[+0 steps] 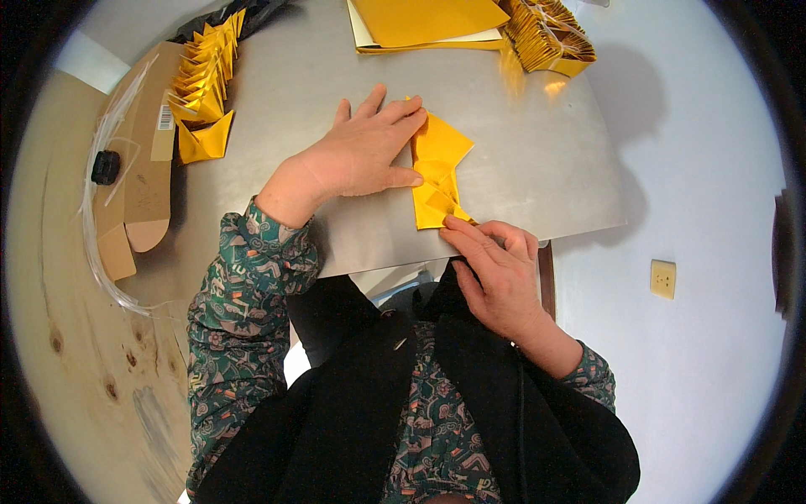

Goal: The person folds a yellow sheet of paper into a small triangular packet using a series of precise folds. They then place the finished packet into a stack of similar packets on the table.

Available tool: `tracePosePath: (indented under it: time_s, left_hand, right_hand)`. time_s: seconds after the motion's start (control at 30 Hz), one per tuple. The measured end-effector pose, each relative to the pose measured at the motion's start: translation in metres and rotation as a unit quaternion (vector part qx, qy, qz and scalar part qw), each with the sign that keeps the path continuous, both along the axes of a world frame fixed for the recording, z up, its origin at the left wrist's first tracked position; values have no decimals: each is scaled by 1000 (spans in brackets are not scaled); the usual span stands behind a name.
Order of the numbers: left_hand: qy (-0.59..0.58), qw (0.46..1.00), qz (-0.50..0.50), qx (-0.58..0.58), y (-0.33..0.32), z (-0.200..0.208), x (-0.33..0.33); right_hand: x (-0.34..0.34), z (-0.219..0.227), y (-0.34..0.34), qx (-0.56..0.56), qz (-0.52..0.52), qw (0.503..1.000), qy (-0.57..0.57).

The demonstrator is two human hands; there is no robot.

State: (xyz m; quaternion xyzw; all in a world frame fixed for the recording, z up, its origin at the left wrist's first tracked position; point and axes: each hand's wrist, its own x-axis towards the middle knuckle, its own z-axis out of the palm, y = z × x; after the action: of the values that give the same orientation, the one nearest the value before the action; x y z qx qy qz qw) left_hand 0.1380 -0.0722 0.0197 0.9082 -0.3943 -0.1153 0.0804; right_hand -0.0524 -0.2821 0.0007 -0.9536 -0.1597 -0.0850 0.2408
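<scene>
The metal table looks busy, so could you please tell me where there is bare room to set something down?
The metal table is bare on its right side, between the yellow paper being folded and the right edge, below the folded stack. Another bare strip lies between the left hand and the flat sheets. The left edge is crowded with folded pieces and cardboard.

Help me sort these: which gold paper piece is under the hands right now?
The half-folded gold sheet mid-table, pinned by the left hand and right hand. The folded stacks and flat sheets lie untouched.
</scene>
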Motion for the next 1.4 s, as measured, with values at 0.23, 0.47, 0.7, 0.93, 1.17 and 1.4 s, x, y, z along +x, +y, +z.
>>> tracePosePath:
  time_s: [0.23,0.47,0.7,0.93,1.17,1.4]
  left_hand:
    - [-4,1000,2,9,-2,1,0]
    - [5,1000,0,9,-1,2,0]
    - [12,1000,5,18,-2,4,1]
    - [10,1000,5,12,-2,2,0]
    - [10,1000,6,13,-2,2,0]
    - [12,1000,6,20,-3,3,0]
  right_hand:
    - [2,0,-4,12,5,1000,4]
    - [3,0,-4,27,1,1000,-2]
    - [6,5,-6,31,0,999,17]
    - [3,5,-11,32,-11,999,28]
    - [4,1,-18,49,-8,999,22]
    - [0,3,-25,28,-33,999,30]
